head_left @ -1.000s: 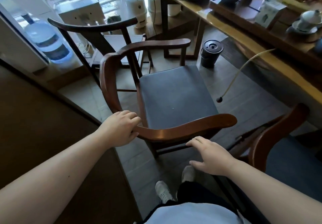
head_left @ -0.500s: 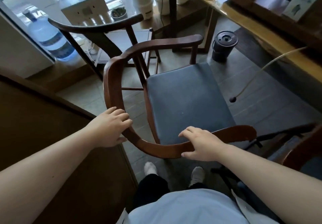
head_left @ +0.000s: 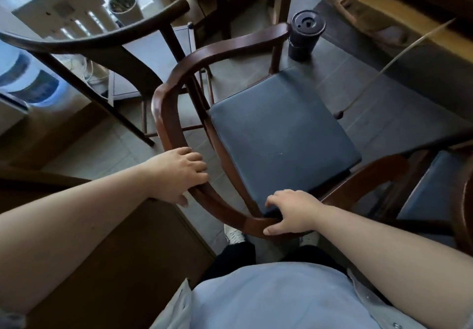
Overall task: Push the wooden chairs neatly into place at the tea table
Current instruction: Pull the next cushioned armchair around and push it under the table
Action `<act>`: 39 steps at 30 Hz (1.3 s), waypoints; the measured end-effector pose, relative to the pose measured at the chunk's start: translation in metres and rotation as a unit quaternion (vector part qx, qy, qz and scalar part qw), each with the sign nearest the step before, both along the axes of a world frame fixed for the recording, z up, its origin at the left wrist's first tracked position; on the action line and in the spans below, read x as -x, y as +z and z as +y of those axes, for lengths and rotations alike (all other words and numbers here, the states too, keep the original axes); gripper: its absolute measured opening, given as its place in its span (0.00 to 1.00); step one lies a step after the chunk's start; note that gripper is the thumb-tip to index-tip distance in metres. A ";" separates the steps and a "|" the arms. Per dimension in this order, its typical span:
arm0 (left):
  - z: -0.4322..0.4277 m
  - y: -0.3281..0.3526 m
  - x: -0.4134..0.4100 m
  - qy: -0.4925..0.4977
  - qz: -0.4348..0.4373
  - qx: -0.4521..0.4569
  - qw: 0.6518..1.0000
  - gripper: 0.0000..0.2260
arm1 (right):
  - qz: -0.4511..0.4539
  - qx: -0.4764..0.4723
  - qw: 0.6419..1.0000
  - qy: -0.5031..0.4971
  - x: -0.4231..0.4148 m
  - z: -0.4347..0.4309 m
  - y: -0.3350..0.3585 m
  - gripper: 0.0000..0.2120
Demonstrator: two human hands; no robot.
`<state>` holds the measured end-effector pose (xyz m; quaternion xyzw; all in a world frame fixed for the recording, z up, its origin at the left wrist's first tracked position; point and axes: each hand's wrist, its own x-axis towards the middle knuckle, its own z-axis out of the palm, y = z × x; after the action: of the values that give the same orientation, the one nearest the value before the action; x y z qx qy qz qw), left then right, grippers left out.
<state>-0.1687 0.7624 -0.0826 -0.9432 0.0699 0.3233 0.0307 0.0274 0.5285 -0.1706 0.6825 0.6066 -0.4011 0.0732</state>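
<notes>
A wooden armchair (head_left: 163, 113) with a curved reddish-brown back rail and a dark blue seat pad stands right in front of me. My left hand (head_left: 179, 175) grips the left bend of its rail. My right hand (head_left: 294, 213) grips the rail at the back centre, thumb under it. The tea table (head_left: 384, 3), a thick light-wood slab, runs across the top right beyond the chair. A second wooden chair (head_left: 97, 39) with a darker rail stands behind to the left. Part of a third chair (head_left: 440, 190) with a blue seat shows at the right edge.
A black lidded bin (head_left: 305, 38) stands on the floor by the table leg. A thin hose (head_left: 378, 72) hangs from the table down to the floor. A dark cabinet (head_left: 115, 239) is close on my left. Water jugs (head_left: 28, 78) and white canisters line the window side.
The view has tipped down and closed in on the chair. My right hand has slid along the rail toward the back centre. Both hands stay on the rail.
</notes>
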 end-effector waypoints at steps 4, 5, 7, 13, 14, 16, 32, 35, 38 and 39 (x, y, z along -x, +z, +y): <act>0.006 -0.008 -0.003 -0.002 -0.011 -0.013 1.000 0.14 | -0.038 0.024 0.999 -0.002 -0.005 -0.015 -0.010 0.39; 0.007 -0.010 -0.004 -0.001 -0.017 -0.013 1.000 0.13 | -0.044 0.045 0.998 -0.008 -0.008 -0.018 -0.012 0.41; 0.009 -0.013 -0.003 -0.006 -0.028 -0.008 1.000 0.13 | -0.052 0.073 0.996 -0.003 -0.013 -0.018 -0.015 0.44; 0.006 -0.016 -0.003 0.001 -0.029 -0.005 1.000 0.16 | -0.035 0.108 0.992 0.051 -0.023 -0.011 -0.028 0.52; 0.001 -0.015 -0.005 0.005 -0.034 -0.004 0.999 0.16 | -0.033 0.111 0.992 0.056 -0.027 -0.015 -0.028 0.52; -0.017 -0.016 -0.013 0.016 -0.045 0.006 0.999 0.15 | -0.036 0.110 0.991 0.070 -0.044 -0.027 -0.026 0.50; -0.177 -0.016 -0.146 0.035 -0.098 0.022 0.994 0.02 | -0.139 0.125 0.975 0.117 -0.225 -0.120 -0.008 0.34; -0.183 -0.022 -0.153 0.037 -0.086 0.038 0.995 0.03 | -0.163 0.100 0.976 0.105 -0.235 -0.126 -0.015 0.32; -0.181 -0.021 -0.155 0.037 -0.074 0.059 0.995 0.05 | -0.141 0.090 0.986 0.005 -0.236 -0.125 -0.016 0.28; -0.177 -0.019 -0.155 0.032 -0.072 0.078 0.994 0.07 | -0.109 0.076 0.989 -0.057 -0.235 -0.124 -0.015 0.26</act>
<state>-0.0138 0.5852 -0.1016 -0.9652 0.0627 0.2491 -0.0485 0.2627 0.4042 -0.1859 0.7484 0.5226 -0.3724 0.1677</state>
